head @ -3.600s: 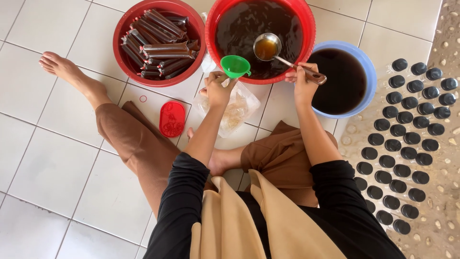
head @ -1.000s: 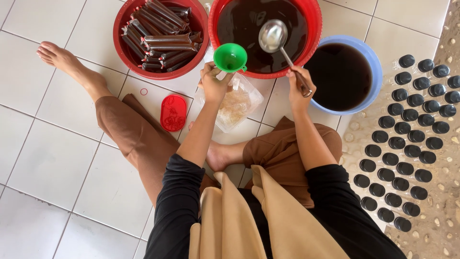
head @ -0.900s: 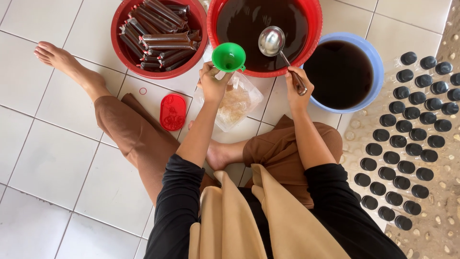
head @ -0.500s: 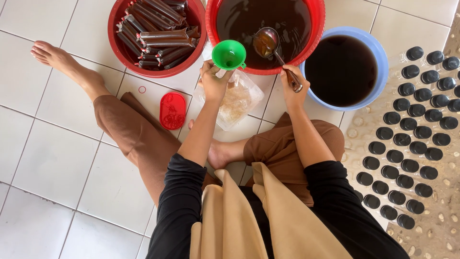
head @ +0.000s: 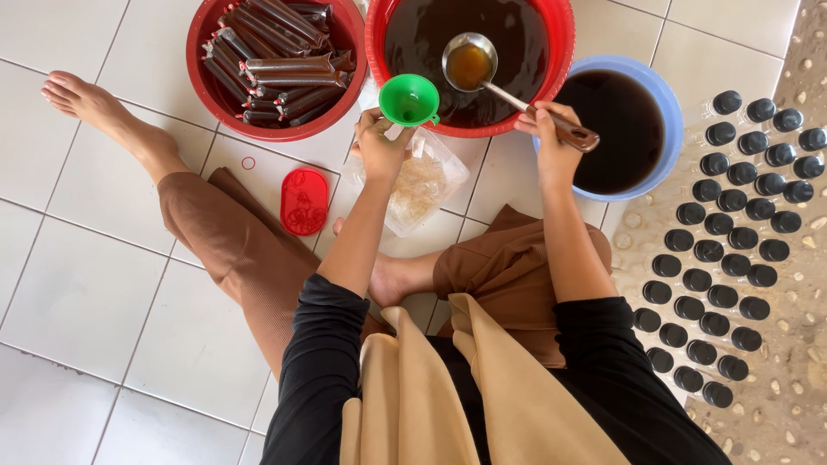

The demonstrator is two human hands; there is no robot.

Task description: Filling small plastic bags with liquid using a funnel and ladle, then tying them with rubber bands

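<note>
I sit on a tiled floor. My left hand (head: 381,146) grips the stem of a green funnel (head: 408,99), held upright at the near rim of a red basin (head: 560,52) of dark brown liquid. What hangs under the funnel is hidden by my hand. My right hand (head: 551,138) holds the wooden handle of a metal ladle (head: 469,62). The ladle bowl is full of brown liquid and hangs over the red basin, just right of and above the funnel.
A second red basin (head: 202,82) at left holds several filled, sealed long packets. A blue basin (head: 668,103) of dark liquid sits at right. Several black-capped bottles (head: 724,250) stand in rows at right. A clear bag (head: 422,185) and a red lid (head: 303,201) lie near my legs.
The ladle dipped into the red basin and has come up full, now held over the liquid beside the funnel. My left hand and the funnel have barely moved.
</note>
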